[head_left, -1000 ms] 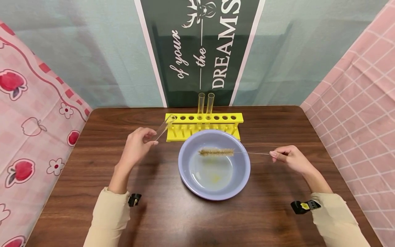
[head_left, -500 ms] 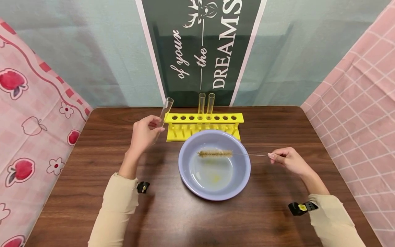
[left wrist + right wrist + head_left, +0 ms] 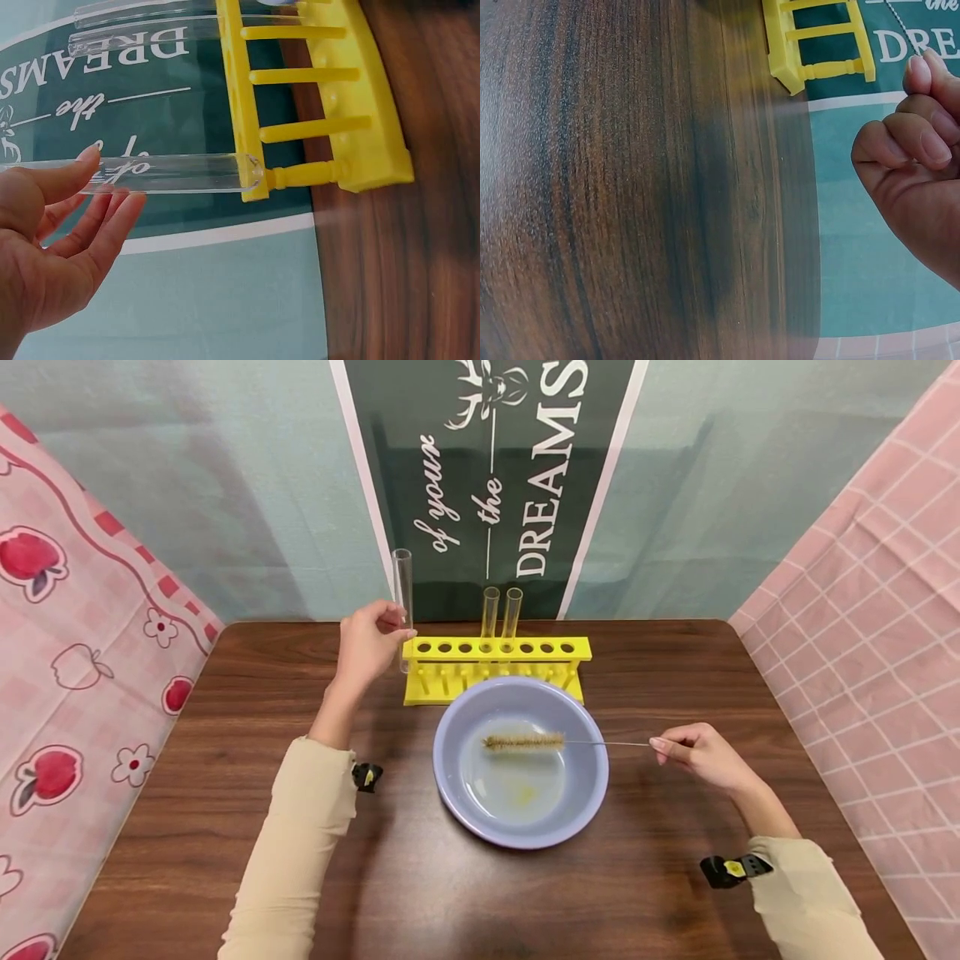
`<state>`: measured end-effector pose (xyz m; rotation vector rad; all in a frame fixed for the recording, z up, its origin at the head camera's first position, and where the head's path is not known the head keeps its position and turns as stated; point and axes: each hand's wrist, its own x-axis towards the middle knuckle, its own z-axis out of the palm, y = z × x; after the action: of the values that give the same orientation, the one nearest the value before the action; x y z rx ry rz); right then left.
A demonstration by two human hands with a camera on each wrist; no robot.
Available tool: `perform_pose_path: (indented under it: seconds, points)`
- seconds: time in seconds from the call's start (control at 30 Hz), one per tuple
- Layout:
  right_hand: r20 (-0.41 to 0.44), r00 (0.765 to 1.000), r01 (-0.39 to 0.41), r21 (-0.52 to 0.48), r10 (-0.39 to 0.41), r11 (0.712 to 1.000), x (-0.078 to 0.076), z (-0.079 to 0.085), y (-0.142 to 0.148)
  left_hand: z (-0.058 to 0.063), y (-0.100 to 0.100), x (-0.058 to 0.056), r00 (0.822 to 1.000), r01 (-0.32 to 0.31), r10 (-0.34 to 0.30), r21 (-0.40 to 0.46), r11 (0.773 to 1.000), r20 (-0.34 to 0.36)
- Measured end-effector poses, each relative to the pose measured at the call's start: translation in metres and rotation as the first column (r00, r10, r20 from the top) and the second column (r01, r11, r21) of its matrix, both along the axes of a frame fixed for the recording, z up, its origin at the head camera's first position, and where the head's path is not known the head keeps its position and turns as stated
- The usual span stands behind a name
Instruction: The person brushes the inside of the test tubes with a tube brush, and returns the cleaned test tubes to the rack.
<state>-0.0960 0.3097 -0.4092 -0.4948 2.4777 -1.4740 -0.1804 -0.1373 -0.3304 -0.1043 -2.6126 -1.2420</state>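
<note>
Between thumb and fingers my left hand (image 3: pixel 369 643) pinches a clear glass test tube (image 3: pixel 403 578), held upright at the left end of the yellow test tube rack (image 3: pixel 450 649). In the left wrist view the rounded bottom of that test tube (image 3: pixel 217 174) overlaps the rack's top bar; whether they touch I cannot tell. Two more test tubes (image 3: pixel 490 610) stand in the rack's middle holes. My right hand (image 3: pixel 705 756) pinches the thin wire handle of a test tube brush (image 3: pixel 525 742). The brush's bristles lie across the view of the lilac basin (image 3: pixel 446 777).
The basin, with cloudy liquid and a yellowish patch in it, stands in front of the rack and hides part of its base. Brown wooden table (image 3: pixel 637 893) surrounds both. Hanging cloths (image 3: pixel 675 485) close off the back and sides.
My left hand has moved up and to the right, turning the test tube from slanted to upright beside the rack. The right hand and brush have shifted slightly down.
</note>
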Motion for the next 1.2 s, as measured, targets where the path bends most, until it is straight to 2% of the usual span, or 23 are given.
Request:
perform_pose_path:
  seconds: [0.17,0.33,0.57,0.73,0.9,1.2]
  points:
    - [0.011,1.000,-0.006,-0.019,0.007,1.000,0.001,-0.003,0.001,0.005,0.007,-0.011,0.999,-0.014,0.012,0.048,0.999,0.038]
    - [0.054,0.999,-0.002,-0.036,0.003,0.999,0.001,-0.004,0.002,0.009,0.012,-0.019,0.999,-0.042,0.040,0.073,0.996,0.028]
    - [0.086,0.996,-0.016,-0.030,0.018,0.999,0.001,-0.004,0.002,0.007,0.014,-0.027,0.996,-0.061,0.056,0.075,0.995,0.069]
    - [0.095,0.995,-0.037,-0.025,0.039,0.999,0.001,-0.004,0.002,-0.001,0.013,-0.031,0.995,-0.026,0.022,0.038,0.999,0.099]
    - [0.113,0.992,-0.045,-0.019,0.047,0.999,0.001,-0.005,0.003,-0.017,0.011,-0.033,0.991,0.022,-0.023,0.006,1.000,0.134]
    - [0.123,0.992,-0.028,0.000,0.028,1.000,0.003,-0.005,0.002,-0.035,0.010,-0.035,0.981,0.063,-0.053,-0.049,0.997,0.187]
